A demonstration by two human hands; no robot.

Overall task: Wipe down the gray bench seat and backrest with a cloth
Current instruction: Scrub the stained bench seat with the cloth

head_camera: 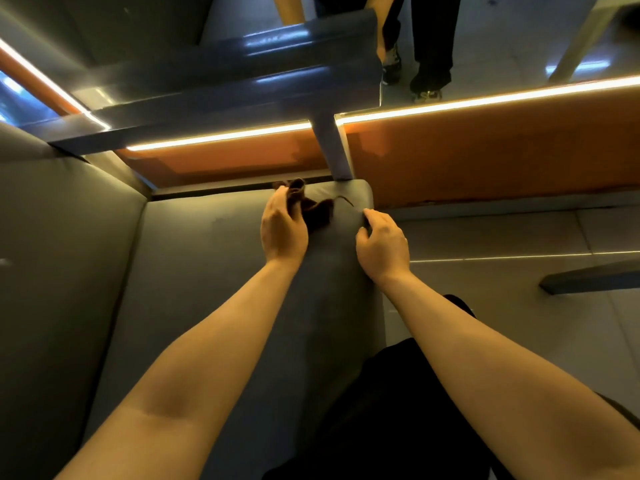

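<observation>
Left hand (284,226) grips bunched cloth (317,213) stretched crosswise on bench seat (207,278).

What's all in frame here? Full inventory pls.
cloth: 1, dark brown, far end of seat
seat: 1, gray, centre
backrest: 1, gray, left of seat
panel: 1, orange, beyond seat
light strips: several, warm white, above panel
mirror: 1, above panel
floor: 1, pale tiles, right
trousers: 1, black, bottom
left hand: 1, grips cloth
right hand: 1, rests on seat's right edge
</observation>
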